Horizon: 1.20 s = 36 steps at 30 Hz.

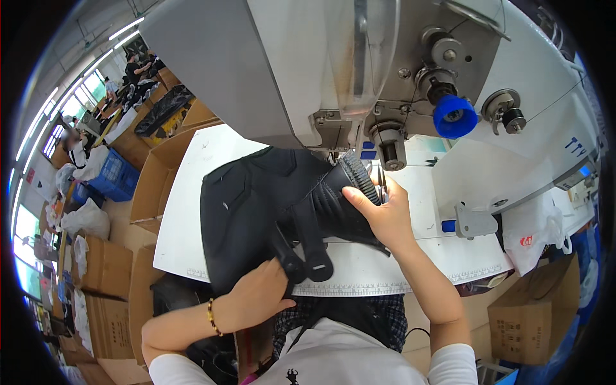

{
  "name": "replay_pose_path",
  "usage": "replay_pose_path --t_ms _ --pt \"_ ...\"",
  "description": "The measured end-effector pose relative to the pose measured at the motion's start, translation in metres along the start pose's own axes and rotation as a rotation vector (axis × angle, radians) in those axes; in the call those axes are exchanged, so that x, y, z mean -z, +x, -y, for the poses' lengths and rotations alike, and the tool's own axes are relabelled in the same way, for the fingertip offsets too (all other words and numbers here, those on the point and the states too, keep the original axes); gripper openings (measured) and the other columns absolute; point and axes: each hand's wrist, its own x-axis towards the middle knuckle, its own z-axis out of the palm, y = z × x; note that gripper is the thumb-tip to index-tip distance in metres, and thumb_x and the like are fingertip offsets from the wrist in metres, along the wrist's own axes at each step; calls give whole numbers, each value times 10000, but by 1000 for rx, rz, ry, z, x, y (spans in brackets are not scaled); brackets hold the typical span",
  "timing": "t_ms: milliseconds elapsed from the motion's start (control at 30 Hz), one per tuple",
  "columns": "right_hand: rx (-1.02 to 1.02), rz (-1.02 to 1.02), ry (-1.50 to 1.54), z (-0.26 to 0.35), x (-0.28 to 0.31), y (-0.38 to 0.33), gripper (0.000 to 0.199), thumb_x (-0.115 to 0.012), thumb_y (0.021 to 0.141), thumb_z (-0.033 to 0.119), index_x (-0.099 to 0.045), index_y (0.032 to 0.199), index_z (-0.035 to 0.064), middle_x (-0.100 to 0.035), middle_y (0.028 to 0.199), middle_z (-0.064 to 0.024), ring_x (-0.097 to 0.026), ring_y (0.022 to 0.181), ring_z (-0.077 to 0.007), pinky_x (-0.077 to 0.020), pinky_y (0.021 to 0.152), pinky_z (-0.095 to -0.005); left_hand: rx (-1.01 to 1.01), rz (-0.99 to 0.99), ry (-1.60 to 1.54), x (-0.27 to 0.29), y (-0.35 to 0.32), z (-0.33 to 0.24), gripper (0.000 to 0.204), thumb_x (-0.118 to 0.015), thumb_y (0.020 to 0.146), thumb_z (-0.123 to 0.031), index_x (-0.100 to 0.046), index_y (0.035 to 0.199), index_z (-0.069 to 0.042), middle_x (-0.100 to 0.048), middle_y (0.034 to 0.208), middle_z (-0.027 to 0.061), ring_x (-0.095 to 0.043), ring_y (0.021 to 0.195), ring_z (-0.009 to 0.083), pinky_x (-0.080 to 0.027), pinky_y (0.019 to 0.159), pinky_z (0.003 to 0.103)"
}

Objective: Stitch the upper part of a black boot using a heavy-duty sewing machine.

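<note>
A black sewn piece point(247, 199), smooth with stitched seams, lies across the white table of a sewing machine point(443, 96). Its far right end has a ribbed, gathered edge point(359, 176), close to the needle area. My right hand point(388, 212) grips that edge, thumb on top and fingers behind it. Slim metal blades, like thread snips point(382, 183), stick up by the same hand; how they are held is partly hidden. At the near side, my left hand point(260, 292) closes on the black piece, fingertips hidden, beside a black strap point(311, 240) with a rounded end.
A blue knob point(455, 117) juts from the machine head. A ruler strip point(423, 283) runs along the table's near edge. Cardboard boxes point(106, 266) stand at the left, another box point(532, 314) at the lower right, below a white plastic bag point(529, 237). Other people work far off.
</note>
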Motion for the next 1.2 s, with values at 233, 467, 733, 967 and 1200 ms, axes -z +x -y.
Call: replay_pose_path --t_ms 233,467,733,967,1200 --pt "-333 297 205 4 7 3 212 -674 757 198 -563 754 17 -553 639 17 -474 532 -32 -380 477 -187 128 -434 48 -84 41 -28 756 -660 720 -344 -307 1205 116 -298 1232 347 -307 1177 437 -285 968 486" --pt "-314 219 394 9 -3 -4 208 -658 772 207 -602 810 10 -582 679 -2 -510 559 -51 -411 485 -207 80 -844 378 -45 95 -1 597 -710 606 -196 -471 1133 -51 -371 1281 176 -350 1195 367 -317 959 466" --pt "-577 316 632 -8 6 -12 257 -621 793 186 -551 971 16 -590 729 -10 -526 536 -48 -366 414 -163 -99 -648 186 -11 78 2 685 -736 563 -145 -457 1186 -83 -400 1281 136 -335 1211 355 -305 980 454" --pt "-308 218 485 -4 -9 -22 130 -597 811 141 -585 852 18 -562 695 34 -477 595 -7 -369 510 -162 -139 -601 141 -1 75 13 547 -605 678 -70 -453 1204 -69 -424 1261 131 -376 1191 316 -338 972 416" --pt "-264 169 544 2 -19 -26 83 -576 825 103 -591 844 24 -564 708 46 -470 611 -2 -375 529 -165 -170 -535 135 11 69 19 682 -738 531 -100 -470 1158 -71 -409 1278 127 -357 1207 331 -327 974 420"
